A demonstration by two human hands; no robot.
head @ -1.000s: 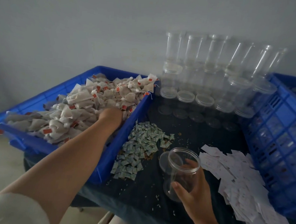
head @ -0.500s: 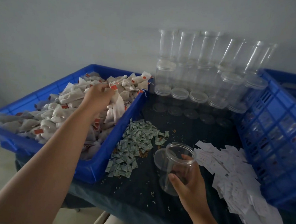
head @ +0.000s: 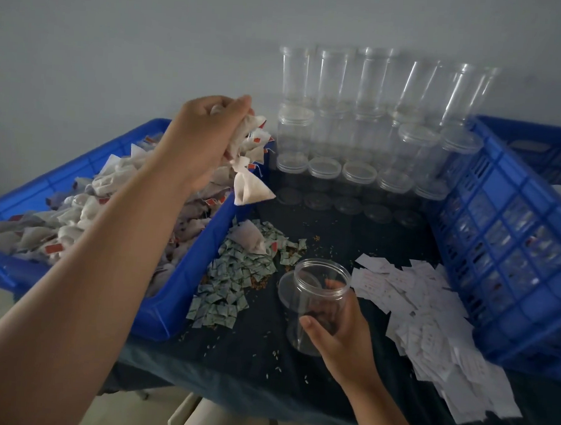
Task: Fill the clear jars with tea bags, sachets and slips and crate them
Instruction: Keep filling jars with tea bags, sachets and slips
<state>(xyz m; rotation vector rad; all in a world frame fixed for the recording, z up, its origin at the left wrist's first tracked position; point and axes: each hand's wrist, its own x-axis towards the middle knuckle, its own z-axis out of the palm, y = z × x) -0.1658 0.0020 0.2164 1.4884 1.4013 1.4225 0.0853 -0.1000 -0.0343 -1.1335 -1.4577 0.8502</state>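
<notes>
Plainly, the left hand (head: 208, 135) clamps a loose bunch of tea bags (head: 246, 180) high over the blue tray (head: 182, 291), with one bag dangling low from the bunch. The right hand (head: 340, 341) wraps the clear jar (head: 316, 300), which is tilted with its open mouth toward the bunch, low at the desk (head: 295, 374). The risk is spillage. The dangling bag may drop on the way across, as the stray bag (head: 249, 240) lying on the sachets (head: 232, 285) suggests, and a bunch this wide could jam at the rim.

Dim, bluish light, soft focus, wide-angle edge distortion
</notes>
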